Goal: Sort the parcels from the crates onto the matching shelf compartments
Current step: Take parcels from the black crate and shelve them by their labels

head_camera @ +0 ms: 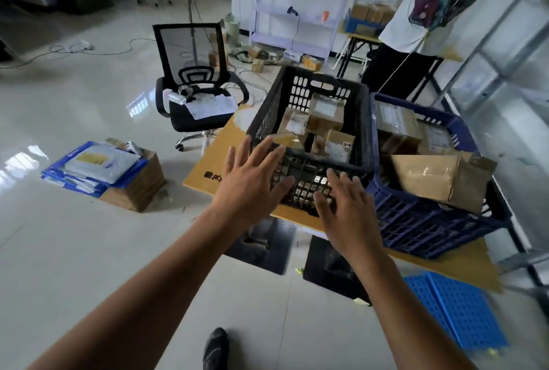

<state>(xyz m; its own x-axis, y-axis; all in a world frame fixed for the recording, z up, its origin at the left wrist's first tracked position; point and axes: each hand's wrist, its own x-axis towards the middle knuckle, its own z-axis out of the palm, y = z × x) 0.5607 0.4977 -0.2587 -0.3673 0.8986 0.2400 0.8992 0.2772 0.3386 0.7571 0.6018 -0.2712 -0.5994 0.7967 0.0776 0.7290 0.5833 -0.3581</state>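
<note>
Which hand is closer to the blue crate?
Right. The right hand is open in front of the black crate, just beside the blue crate. The left hand is farther away, at the black crate's near-left corner.

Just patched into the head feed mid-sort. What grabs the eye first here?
The left hand and right hand, fingers spread, reach for the black slatted plastic crate of small cardboard parcels at centre. Beside it on the right, a blue plastic crate holds larger brown cardboard boxes.

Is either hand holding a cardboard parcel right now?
No, the left hand and right hand are spread open and empty in front of the black plastic lattice crate.
</note>
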